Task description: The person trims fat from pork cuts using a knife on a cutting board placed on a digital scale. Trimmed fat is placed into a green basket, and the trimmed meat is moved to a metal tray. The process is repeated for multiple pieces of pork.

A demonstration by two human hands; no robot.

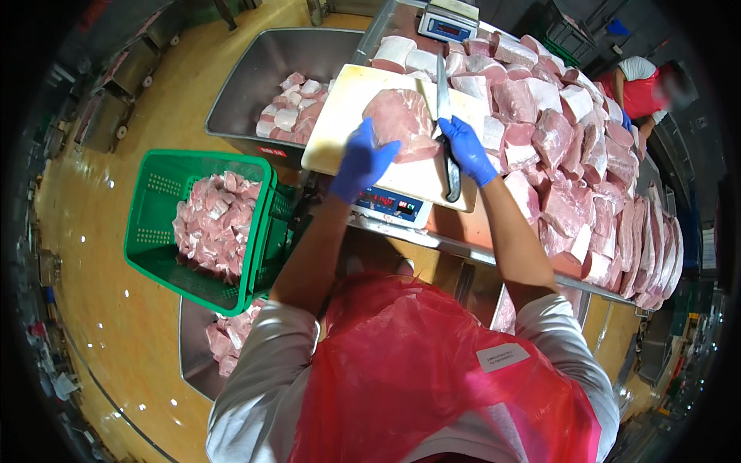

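Note:
A thick slab of pale raw pork (pixel 403 116) lies on a white cutting board (pixel 347 104) in front of me. My left hand (pixel 363 163), in a blue glove, holds the slab at its near left corner, thumb and fingers set apart around the edge. At the board's right side, my right hand (pixel 468 150), also gloved in blue, has its fingers closed on a knife (pixel 451 171) near the front of its black handle. The blade points away from me, to the right of the slab and apart from it. Some fingers of both hands are hidden.
Several raw pork pieces (pixel 540 100) cover the table at right. A scale with a lit display (pixel 390 204) sits under the board's near edge; another scale (pixel 448 27) stands behind. At left are a metal tub (pixel 239 85) and a green crate (pixel 147 224) with meat. A person (pixel 644 85) works far right.

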